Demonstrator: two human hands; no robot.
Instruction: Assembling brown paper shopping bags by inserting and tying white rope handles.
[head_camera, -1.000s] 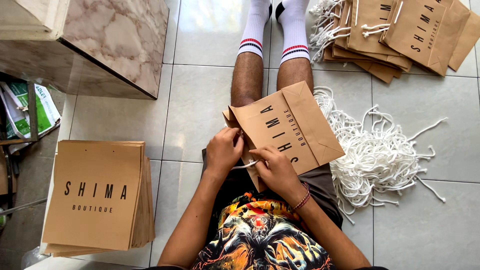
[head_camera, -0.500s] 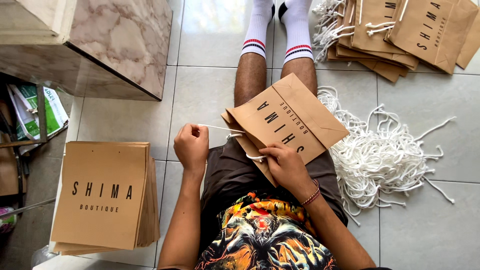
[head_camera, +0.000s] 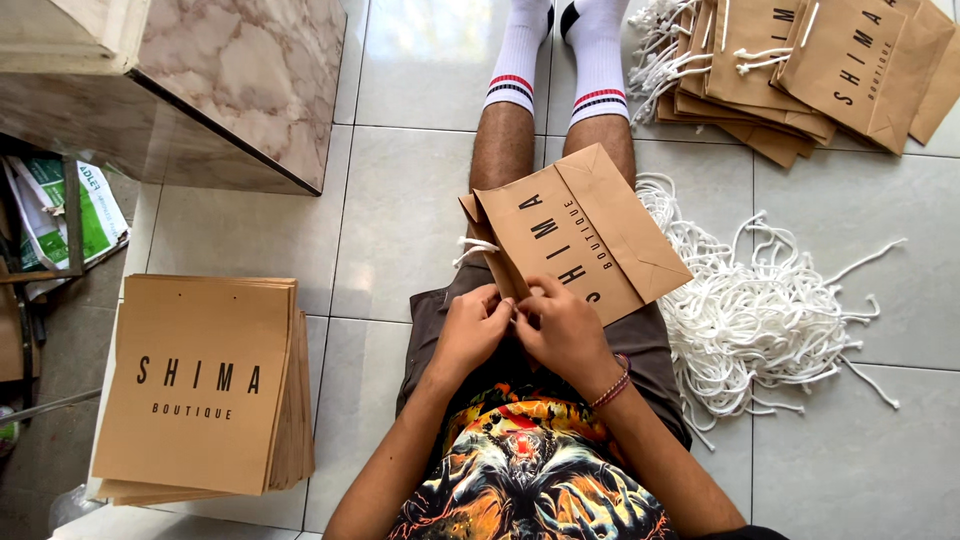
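From my remote seat I record one person seated on a tiled floor (head_camera: 410, 210), legs stretched forward, in white socks (head_camera: 560, 50) with red and dark bands. A brown paper bag (head_camera: 585, 235) with dark lettering lies across the thighs, tilted, its folded bottom toward the right. The left hand (head_camera: 470, 330) and right hand (head_camera: 560, 335) meet at the bag's near edge, fingertips touching one another. Both are closed in a pinch; I believe they hold the end of a white cord there, but the fingers hide the pinched spot, so I cannot confirm it. A short cord loop (head_camera: 475, 248) sticks out from the bag's left edge. A beaded bracelet (head_camera: 612, 385) sits on the right wrist.

To the right of the legs lies a loose heap of white cords (head_camera: 770, 320). Beyond it, top right, a pile of finished bags (head_camera: 800, 70) with cord handles. At left, a neat stack of flat bags (head_camera: 200, 385) rests on the floor, near a marble-topped block (head_camera: 240, 90).
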